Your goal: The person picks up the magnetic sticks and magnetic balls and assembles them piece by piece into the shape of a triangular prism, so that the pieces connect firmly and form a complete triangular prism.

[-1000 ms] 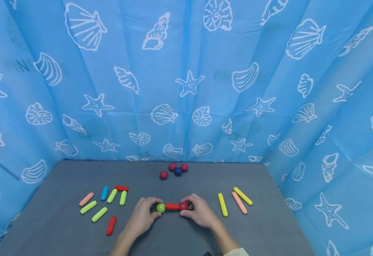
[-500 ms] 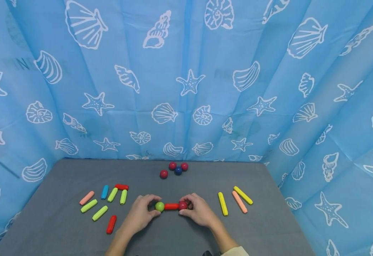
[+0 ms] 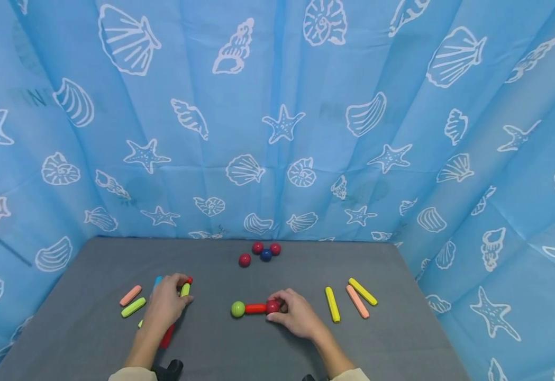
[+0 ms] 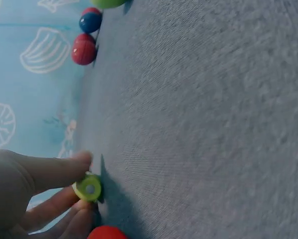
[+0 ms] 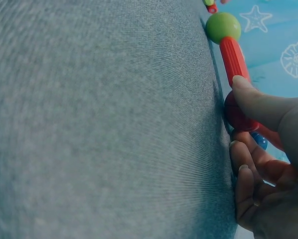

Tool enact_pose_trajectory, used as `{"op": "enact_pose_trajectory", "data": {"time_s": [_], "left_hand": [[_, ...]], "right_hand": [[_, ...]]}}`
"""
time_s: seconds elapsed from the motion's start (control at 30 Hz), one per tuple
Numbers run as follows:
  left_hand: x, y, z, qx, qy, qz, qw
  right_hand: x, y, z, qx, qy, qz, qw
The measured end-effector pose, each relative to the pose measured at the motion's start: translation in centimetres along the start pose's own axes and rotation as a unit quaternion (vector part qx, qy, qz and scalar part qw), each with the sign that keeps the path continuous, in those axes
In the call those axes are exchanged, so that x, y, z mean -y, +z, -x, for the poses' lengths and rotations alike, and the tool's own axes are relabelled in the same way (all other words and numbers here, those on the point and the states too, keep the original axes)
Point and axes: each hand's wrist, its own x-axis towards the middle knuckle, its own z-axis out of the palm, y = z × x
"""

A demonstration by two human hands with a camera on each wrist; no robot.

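The left hand (image 3: 164, 302) pinches, thumb opposite fingers, at the frame's lower left; the right hand (image 3: 294, 313) grips at lower centre.

Plain cream left sleeve (image 3: 132, 374), matching right sleeve (image 3: 351, 375); black wrist gear (image 3: 170, 370), rounded at end, beside left one; small black piece (image 3: 308, 378) near right.

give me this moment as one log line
left hand: pinches light green stick | right hand: holds red ball | middle red stick: between red ball and green ball

Head view high, wrist views close
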Motion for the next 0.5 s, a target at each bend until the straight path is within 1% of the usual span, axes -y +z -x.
{"op": "enact_pose_trajectory", "data": {"time_s": [0.07,0.13,0.23,0.3,0.37,0.43,0.5], "left_hand": [[0.1,0.2,-0.1,0.012,0.002,-0.007,0.9999],[0.0,0.2,-0.1,0.016,0.011,-0.009,0.9998],[-0.5,0.0,0.1,0.019,0.018,0.002,0.9997],[-1.1,0.0,0.3,0.022,0.019,0.027,0.9992],[-1.9,0.1,0.3,0.024,0.019,0.064,0.9974],[-2.9,0.5,0.1,0.026,0.023,0.105,0.9939],[-3.9,1.3,-0.2,0.027,0.025,0.135,0.9901]], "right_hand": [[-0.1,0.1,0.0,0.002,0.003,-0.003,1.0000],[-0.1,0.1,0.0,0.002,0.006,-0.006,1.0000],[-0.1,0.1,0.0,0.002,0.006,-0.004,1.0000],[-0.1,0.1,0.1,0.001,0.004,-0.003,1.0000],[0.0,0.1,0.1,-0.001,0.002,-0.002,1.0000],[0.0,0.1,0.1,-0.003,0.001,-0.001,1.0000],[0.0,0.2,0.1,-0.005,0.000,-0.001,1.0000]]}}
